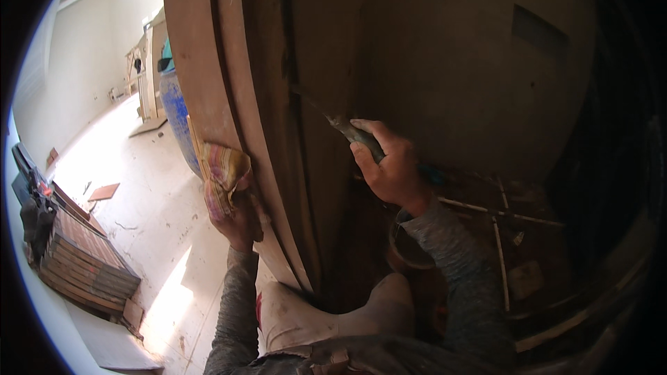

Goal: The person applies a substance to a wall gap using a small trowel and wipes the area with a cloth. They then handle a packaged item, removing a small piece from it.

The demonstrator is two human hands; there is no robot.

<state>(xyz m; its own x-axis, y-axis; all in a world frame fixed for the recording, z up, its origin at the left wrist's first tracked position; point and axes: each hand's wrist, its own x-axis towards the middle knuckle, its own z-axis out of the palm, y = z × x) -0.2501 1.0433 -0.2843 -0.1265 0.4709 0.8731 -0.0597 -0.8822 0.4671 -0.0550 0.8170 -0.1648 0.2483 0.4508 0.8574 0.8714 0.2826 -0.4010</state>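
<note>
My right hand (385, 170) grips the dark handle of a narrow-bladed tool (347, 128), probably a putty knife, whose thin blade points up-left at the dark groove in a brown door frame (201, 42); whether the tip touches is hard to tell. Lower on the frame's left edge, my left hand (240, 226) holds a crumpled striped cloth (222, 167) against the pale brown surface. Its thumb lies along the frame, and some fingers are hidden behind the cloth.
Behind the frame stands a blue barrel (174, 107). Stacked boards or tiles (87, 271) lie at left on the pale floor (153, 222). In the dim room at right are thin poles (497, 257) and a bucket (410, 250) near my knees.
</note>
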